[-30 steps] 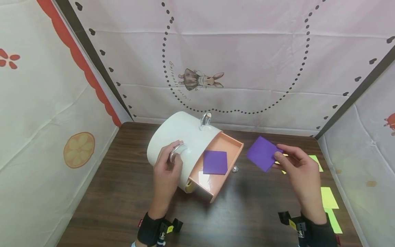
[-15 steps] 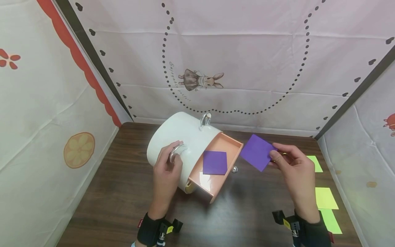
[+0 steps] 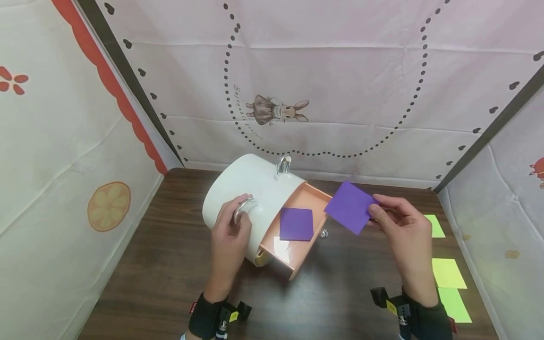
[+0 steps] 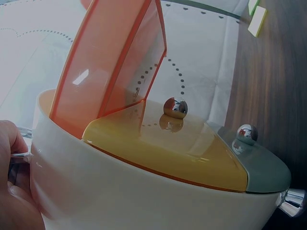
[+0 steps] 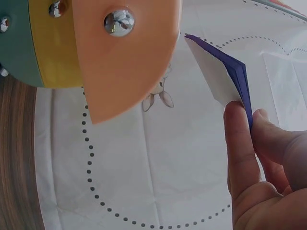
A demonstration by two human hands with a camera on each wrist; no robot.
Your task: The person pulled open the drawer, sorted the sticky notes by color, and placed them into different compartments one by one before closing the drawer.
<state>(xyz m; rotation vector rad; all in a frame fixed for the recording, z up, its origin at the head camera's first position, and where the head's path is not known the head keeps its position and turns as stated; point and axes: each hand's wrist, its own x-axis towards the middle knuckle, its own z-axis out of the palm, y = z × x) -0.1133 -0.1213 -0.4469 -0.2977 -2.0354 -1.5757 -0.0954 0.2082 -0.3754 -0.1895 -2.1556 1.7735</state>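
Dark wood-grain tabletop, pale back cloth printed with a sideways rabbit and dotted curve, white left cloth with citrus slice, red scalloped border.

The white cabinet looks like smooth, glossy plastic, its knobs polished metal. The peach drawer jutting from it seems shiny plastic; the purple pad beside the cabinet, matt paper. Beneath the cabinet, a wood-grain tabletop shines faintly; behind hangs creased cloth.
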